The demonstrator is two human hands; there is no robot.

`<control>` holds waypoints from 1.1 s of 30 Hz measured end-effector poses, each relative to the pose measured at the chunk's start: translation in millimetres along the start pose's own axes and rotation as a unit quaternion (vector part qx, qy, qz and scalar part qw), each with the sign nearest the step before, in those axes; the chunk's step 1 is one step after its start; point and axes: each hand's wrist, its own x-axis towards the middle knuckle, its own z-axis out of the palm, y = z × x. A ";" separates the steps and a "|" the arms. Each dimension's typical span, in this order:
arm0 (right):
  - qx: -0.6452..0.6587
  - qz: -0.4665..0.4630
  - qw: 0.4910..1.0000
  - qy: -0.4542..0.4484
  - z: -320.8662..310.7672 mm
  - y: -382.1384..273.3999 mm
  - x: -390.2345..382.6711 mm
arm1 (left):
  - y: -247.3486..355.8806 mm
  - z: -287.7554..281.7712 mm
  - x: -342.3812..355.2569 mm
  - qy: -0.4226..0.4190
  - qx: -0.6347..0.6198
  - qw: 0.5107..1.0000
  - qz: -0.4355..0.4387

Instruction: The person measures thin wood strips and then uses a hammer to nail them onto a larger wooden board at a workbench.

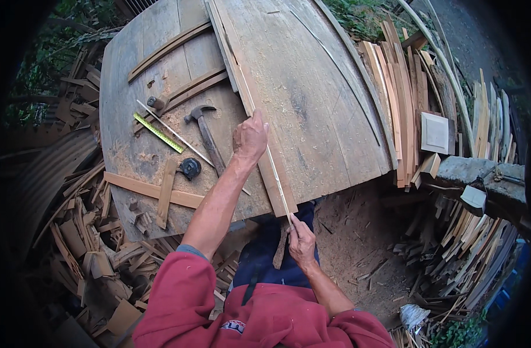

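- Desk (pixel 329 145): broad, plank-built, sawdust scattered over the top; its edges look bowed in this wide view.
- Scrap heap (pixel 91 255): loose wood offcuts, lying on the left side, beyond the desk edge.
- Lumber stack (pixel 401 110): narrow boards side by side, just past the desk's right edge.
- Long board (pixel 276 156): flat on the desk, running from the far side down to the near edge.
- Thin pale strip (pixel 276 177): lies lengthwise along the long board, its near end at the board's near end.
- Dark slats, upper (pixel 170 51) and lower (pixel 184 99): roughly parallel, left of the long board.
- Left grip (pixel 251 138): fingers curled in, resting over the long board and strip; cannot tell whether it pinches the strip or only presses.
- Right grip (pixel 302 239): thumb and forefinger closed on the strip's near end, just off the desk edge.
- Hammer (pixel 209 139): on its side, head away from the person, left of the left grip.
- Tape measure (pixel 190 168): black case, beside a yellow-green graduated blade (pixel 161 134); join unclear.
- Small dark block (pixel 155 103): near the lower slat.
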 end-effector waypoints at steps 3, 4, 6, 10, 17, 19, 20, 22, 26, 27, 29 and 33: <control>0.030 0.042 0.998 -0.032 2.9 -6.4 9.5 | -4.8 -7.8 7.1 0.037 0.174 0.975 0.136; 0.031 0.041 0.998 -0.033 2.4 -5.6 12.6 | -9.4 -8.1 11.3 0.038 0.175 0.975 0.135; 0.091 0.117 0.986 -0.078 -0.4 -3.4 18.9 | -18.7 -9.0 21.2 0.026 0.263 0.934 0.240; 0.008 0.004 0.998 -0.057 -1.7 7.5 32.9 | -23.8 -11.3 37.9 -0.038 0.296 0.914 0.275; -0.050 -0.032 0.997 -0.042 7.0 14.3 46.3 | -30.3 -7.7 63.2 -0.109 0.290 0.907 0.286; -0.064 -0.033 0.997 -0.042 9.1 16.8 48.5 | -31.2 -7.6 68.3 -0.113 0.289 0.906 0.287; -0.080 -0.038 0.995 -0.038 10.9 17.1 49.7 | -34.0 -7.7 70.6 -0.112 0.306 0.900 0.290; -0.095 -0.042 0.994 -0.034 14.4 17.1 52.5 | -36.0 -8.1 74.2 -0.113 0.323 0.893 0.292; -0.098 -0.042 0.994 -0.015 16.3 17.5 67.4 | -30.2 -13.9 80.3 -0.100 0.330 0.900 0.267; -0.114 -0.023 0.993 -0.026 15.1 17.2 71.7 | -27.3 -15.7 81.5 -0.104 0.336 0.899 0.262; -0.116 -0.023 0.993 -0.027 15.6 12.8 80.1 | -27.1 -18.3 86.5 -0.107 0.334 0.905 0.242; -0.111 -0.028 0.993 -0.021 17.4 8.1 92.9 | -28.8 -18.0 95.8 -0.087 0.338 0.913 0.211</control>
